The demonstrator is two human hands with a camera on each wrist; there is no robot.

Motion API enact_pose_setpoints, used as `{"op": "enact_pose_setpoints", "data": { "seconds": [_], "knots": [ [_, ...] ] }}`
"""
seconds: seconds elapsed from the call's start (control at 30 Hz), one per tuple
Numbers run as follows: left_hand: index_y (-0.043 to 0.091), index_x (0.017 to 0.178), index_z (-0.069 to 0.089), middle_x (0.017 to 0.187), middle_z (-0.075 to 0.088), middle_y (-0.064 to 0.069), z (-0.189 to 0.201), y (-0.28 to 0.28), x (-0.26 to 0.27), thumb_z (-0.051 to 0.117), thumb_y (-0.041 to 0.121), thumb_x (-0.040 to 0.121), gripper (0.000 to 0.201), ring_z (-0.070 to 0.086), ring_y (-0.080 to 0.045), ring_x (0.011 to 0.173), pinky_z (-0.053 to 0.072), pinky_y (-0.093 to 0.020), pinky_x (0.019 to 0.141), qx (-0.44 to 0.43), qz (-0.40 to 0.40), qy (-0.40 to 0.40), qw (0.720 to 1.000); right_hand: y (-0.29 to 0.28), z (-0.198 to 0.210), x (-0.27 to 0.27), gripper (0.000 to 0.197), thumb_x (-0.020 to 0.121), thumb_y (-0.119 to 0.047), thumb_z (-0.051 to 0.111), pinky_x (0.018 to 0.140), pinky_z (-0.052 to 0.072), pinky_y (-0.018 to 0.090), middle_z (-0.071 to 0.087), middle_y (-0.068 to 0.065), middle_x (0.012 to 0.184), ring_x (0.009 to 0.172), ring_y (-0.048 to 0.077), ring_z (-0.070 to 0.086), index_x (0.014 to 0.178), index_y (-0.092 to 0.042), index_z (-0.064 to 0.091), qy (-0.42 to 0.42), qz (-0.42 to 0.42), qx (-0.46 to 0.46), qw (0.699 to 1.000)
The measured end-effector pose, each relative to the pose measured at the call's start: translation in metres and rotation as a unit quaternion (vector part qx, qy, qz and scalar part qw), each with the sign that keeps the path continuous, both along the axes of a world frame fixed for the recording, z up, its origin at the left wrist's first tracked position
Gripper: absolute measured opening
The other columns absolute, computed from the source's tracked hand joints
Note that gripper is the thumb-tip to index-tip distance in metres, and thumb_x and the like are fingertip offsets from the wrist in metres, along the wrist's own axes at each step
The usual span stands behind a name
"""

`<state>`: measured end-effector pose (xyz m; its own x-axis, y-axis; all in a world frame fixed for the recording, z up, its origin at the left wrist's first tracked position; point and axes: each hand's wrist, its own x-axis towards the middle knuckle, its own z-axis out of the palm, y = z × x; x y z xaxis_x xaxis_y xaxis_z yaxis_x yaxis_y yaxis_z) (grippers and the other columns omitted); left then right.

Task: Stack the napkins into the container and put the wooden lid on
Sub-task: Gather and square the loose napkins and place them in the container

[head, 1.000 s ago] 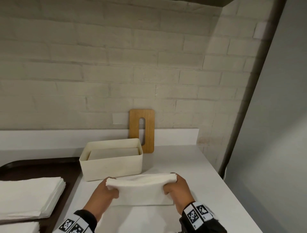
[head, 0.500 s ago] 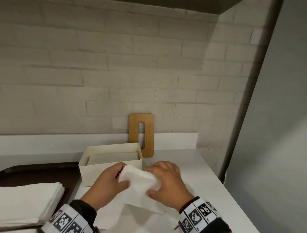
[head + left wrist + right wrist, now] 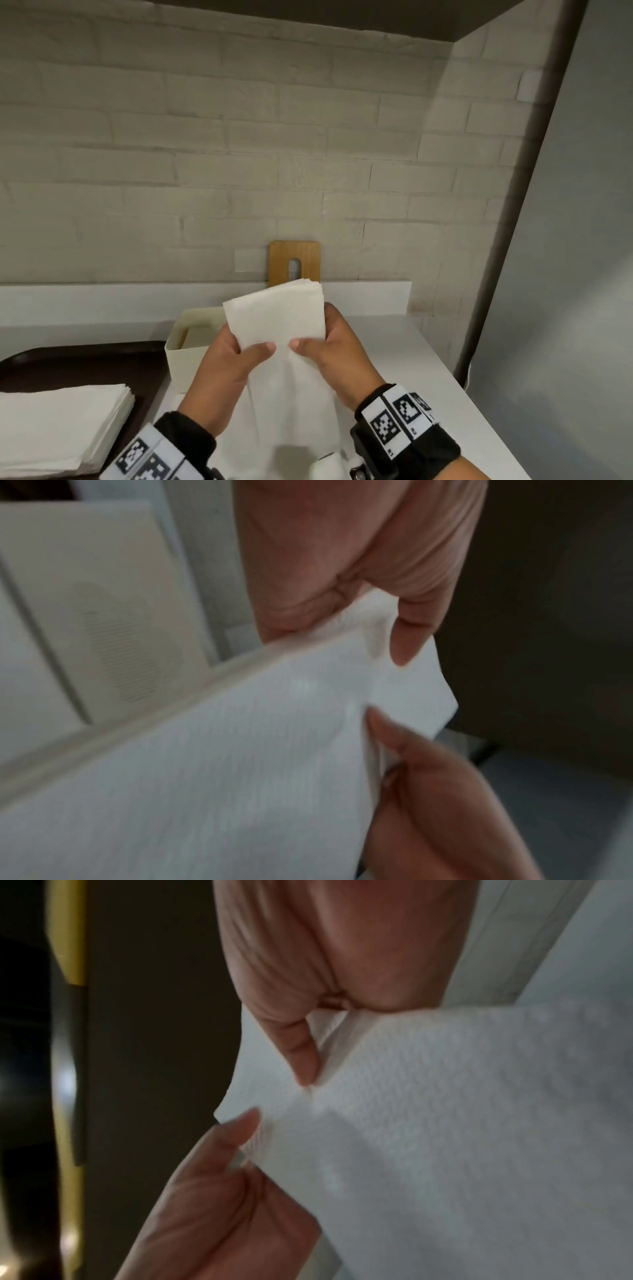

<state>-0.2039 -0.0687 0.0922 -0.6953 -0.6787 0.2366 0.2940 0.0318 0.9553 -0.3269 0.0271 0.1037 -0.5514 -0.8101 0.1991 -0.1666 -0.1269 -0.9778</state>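
Both the left hand and right hand now grip the napkin bundle, turned lengthwise and lifted, seemingly over the container, ready for lowering in

Both hands are bare, no gloves, no rings in sight. The left hand comes out of a black sleeve, and a white wristband printed with black square code markers wraps over it. The right hand matches: black cuff, white band of black-and-white markers, small printed labels too small to read.
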Motion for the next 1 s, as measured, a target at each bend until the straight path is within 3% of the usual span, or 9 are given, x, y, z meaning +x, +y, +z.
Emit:
{"op": "enact_pose_setpoints", "data": {
  "seconds": [0.07, 0.17, 0.27, 0.37, 0.5, 0.63, 0.8, 0.93, 1.0],
  "knots": [
    [0.013, 0.110, 0.062, 0.094, 0.074, -0.006, 0.003, 0.009, -0.005, 0.055, -0.006, 0.085, 0.032, 0.071, -0.014, 0.080, 0.054, -0.018, 0.057, -0.041, 0.067, -0.003, 0.997, -0.001, 0.000, 0.005, 0.041, 0.079, -0.001, 0.064, 0.078, 0.057, 0.029, 0.065, -0.004, 0.099, 0.090, 0.009, 0.065, 0.102, -0.033, 0.051, 0.019, -0.023, -0.030, 0.999],
    [0.015, 0.111, 0.059, 0.097, 0.069, -0.004, -0.010, 0.018, -0.009, 0.054, -0.011, 0.083, 0.038, 0.066, -0.018, 0.088, 0.051, -0.020, 0.061, -0.061, 0.117, -0.024, 0.991, -0.001, -0.018, 0.014, 0.049, 0.076, 0.008, 0.057, 0.063, 0.052, 0.017, 0.063, -0.010, 0.093, 0.078, -0.003, 0.064, 0.099, -0.035, 0.051, 0.030, -0.067, -0.034, 0.997],
    [0.018, 0.112, 0.050, 0.104, 0.063, -0.004, -0.037, 0.023, -0.011, 0.064, 0.000, 0.068, 0.049, 0.060, -0.020, 0.095, 0.046, -0.024, 0.068, -0.032, 0.110, -0.076, 0.990, 0.000, -0.050, 0.020, 0.051, 0.070, 0.012, 0.056, 0.063, 0.051, 0.017, 0.062, -0.008, 0.094, 0.078, 0.000, 0.064, 0.096, -0.032, 0.049, 0.013, -0.091, 0.010, 0.996],
    [0.016, 0.114, 0.041, 0.111, 0.056, -0.009, -0.050, 0.024, -0.011, 0.063, -0.005, 0.077, 0.048, 0.054, -0.020, 0.094, 0.044, -0.030, 0.075, 0.006, 0.111, -0.132, 0.985, 0.000, -0.063, 0.024, 0.045, 0.070, 0.009, 0.058, 0.068, 0.053, 0.018, 0.059, -0.010, 0.094, 0.082, 0.004, 0.061, 0.090, -0.030, 0.046, -0.005, -0.087, 0.036, 0.996],
    [0.022, 0.110, 0.047, 0.105, 0.060, -0.001, -0.039, 0.022, -0.010, 0.052, -0.011, 0.083, 0.043, 0.057, -0.015, 0.095, 0.045, -0.024, 0.068, -0.029, 0.118, -0.095, 0.988, -0.003, -0.044, 0.022, 0.044, 0.067, 0.007, 0.057, 0.067, 0.054, 0.022, 0.065, -0.004, 0.094, 0.082, 0.007, 0.065, 0.094, -0.028, 0.054, -0.010, -0.099, -0.015, 0.995],
    [0.018, 0.118, 0.047, 0.106, 0.061, -0.001, -0.028, 0.019, -0.008, 0.058, -0.007, 0.083, 0.045, 0.059, -0.017, 0.097, 0.049, -0.027, 0.072, -0.055, 0.114, -0.063, 0.990, 0.001, -0.033, 0.020, 0.045, 0.071, 0.015, 0.056, 0.055, 0.050, 0.017, 0.064, -0.005, 0.083, 0.066, -0.003, 0.065, 0.093, -0.024, 0.054, -0.023, -0.091, -0.057, 0.994],
    [0.015, 0.120, 0.044, 0.110, 0.059, -0.002, -0.047, 0.019, -0.009, 0.073, 0.006, 0.076, 0.053, 0.058, -0.018, 0.099, 0.047, -0.024, 0.073, -0.020, 0.095, -0.101, 0.990, 0.002, -0.056, 0.019, 0.046, 0.071, 0.008, 0.062, 0.073, 0.056, 0.026, 0.059, -0.004, 0.098, 0.086, 0.010, 0.061, 0.092, -0.029, 0.043, -0.028, -0.096, 0.000, 0.995],
    [0.014, 0.113, 0.059, 0.104, 0.071, -0.004, -0.059, 0.016, -0.012, 0.078, 0.036, 0.058, 0.061, 0.067, -0.021, 0.095, 0.052, -0.021, 0.065, 0.006, 0.072, -0.077, 0.994, 0.000, -0.068, 0.013, 0.043, 0.073, 0.003, 0.063, 0.070, 0.054, 0.023, 0.057, -0.003, 0.101, 0.089, 0.009, 0.060, 0.093, -0.029, 0.041, -0.020, -0.095, 0.018, 0.995],
    [0.014, 0.110, 0.062, 0.100, 0.073, -0.007, -0.055, 0.015, -0.011, 0.077, 0.029, 0.067, 0.048, 0.068, -0.028, 0.094, 0.054, -0.027, 0.066, 0.028, 0.086, -0.045, 0.995, 0.001, -0.070, 0.010, 0.041, 0.072, -0.001, 0.066, 0.077, 0.057, 0.030, 0.060, -0.003, 0.101, 0.091, 0.011, 0.062, 0.095, -0.029, 0.044, -0.012, -0.080, 0.033, 0.996]
  ]
}}
